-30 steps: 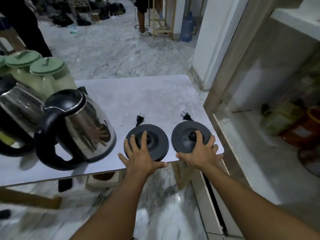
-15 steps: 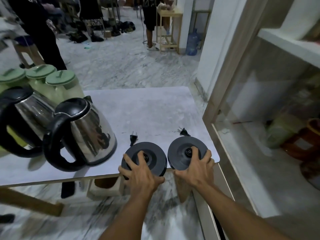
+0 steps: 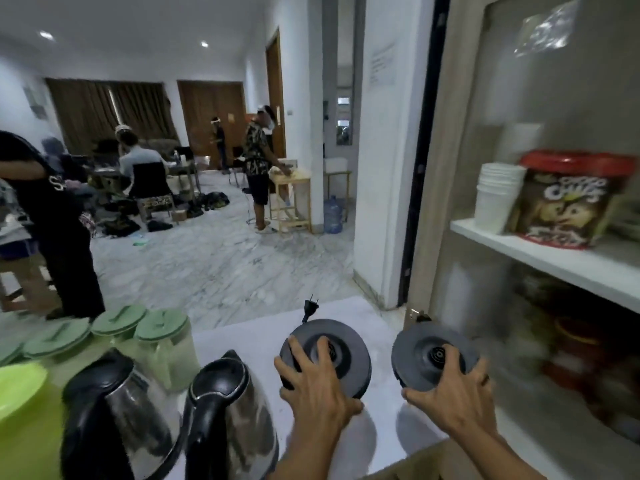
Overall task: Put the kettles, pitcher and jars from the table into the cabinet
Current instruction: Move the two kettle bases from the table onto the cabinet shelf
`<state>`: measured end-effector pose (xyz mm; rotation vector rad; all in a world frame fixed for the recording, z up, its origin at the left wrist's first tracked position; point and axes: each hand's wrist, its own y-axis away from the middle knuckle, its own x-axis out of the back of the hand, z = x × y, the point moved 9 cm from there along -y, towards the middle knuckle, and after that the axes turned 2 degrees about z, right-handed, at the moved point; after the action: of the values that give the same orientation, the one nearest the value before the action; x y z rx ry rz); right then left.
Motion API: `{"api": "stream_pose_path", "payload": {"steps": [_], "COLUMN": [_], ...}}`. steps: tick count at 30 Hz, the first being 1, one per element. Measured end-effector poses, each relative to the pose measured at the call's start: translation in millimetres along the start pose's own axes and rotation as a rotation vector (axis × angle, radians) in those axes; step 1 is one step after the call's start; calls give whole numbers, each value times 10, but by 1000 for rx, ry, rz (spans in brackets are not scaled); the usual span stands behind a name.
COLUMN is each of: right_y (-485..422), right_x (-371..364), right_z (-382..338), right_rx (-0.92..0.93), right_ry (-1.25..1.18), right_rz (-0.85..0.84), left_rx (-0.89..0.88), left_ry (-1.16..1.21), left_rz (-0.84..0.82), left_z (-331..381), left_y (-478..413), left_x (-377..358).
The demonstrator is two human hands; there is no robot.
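My left hand (image 3: pixel 317 389) grips a round black kettle base (image 3: pixel 346 351), lifted off the white table (image 3: pixel 242 337), its plug (image 3: pixel 310 308) sticking up behind. A second black kettle base (image 3: pixel 420 358) is raised in my right hand (image 3: pixel 453 400), close to the open cabinet (image 3: pixel 554 258) on the right. Two steel kettles with black handles stand on the table at lower left, one (image 3: pixel 239 420) nearer my left hand, the other (image 3: pixel 117 420) further left. Behind them are several jars with green lids (image 3: pixel 162 344) and a lime-green pitcher (image 3: pixel 20 410).
The cabinet's white upper shelf (image 3: pixel 540 252) holds stacked white cups (image 3: pixel 498 195) and a red-lidded cereal tub (image 3: pixel 568 199). Blurred containers sit on the shelf below. Several people stand and sit in the room beyond, one close by at left (image 3: pixel 52 216).
Both hands have closed on the kettle bases and lifted them off the table. The view has tilted up, showing the room and the cabinet shelves.
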<state>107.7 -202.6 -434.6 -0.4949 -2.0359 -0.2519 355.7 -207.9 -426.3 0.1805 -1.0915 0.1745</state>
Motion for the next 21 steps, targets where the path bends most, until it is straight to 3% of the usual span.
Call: {"api": "stream_pose_path", "payload": {"steps": [10, 21], "right_y": [1606, 3175], "right_x": [1547, 3465], "right_z": [-171, 1135], "right_rx": [-217, -517], "right_ry": [-53, 117], "right_rz": [394, 725], "left_rx": [-516, -971], "left_ry": [35, 206], "left_rz": [42, -92], "left_z": [611, 2182], "left_y": [810, 2802], "left_x": [1217, 1303]}}
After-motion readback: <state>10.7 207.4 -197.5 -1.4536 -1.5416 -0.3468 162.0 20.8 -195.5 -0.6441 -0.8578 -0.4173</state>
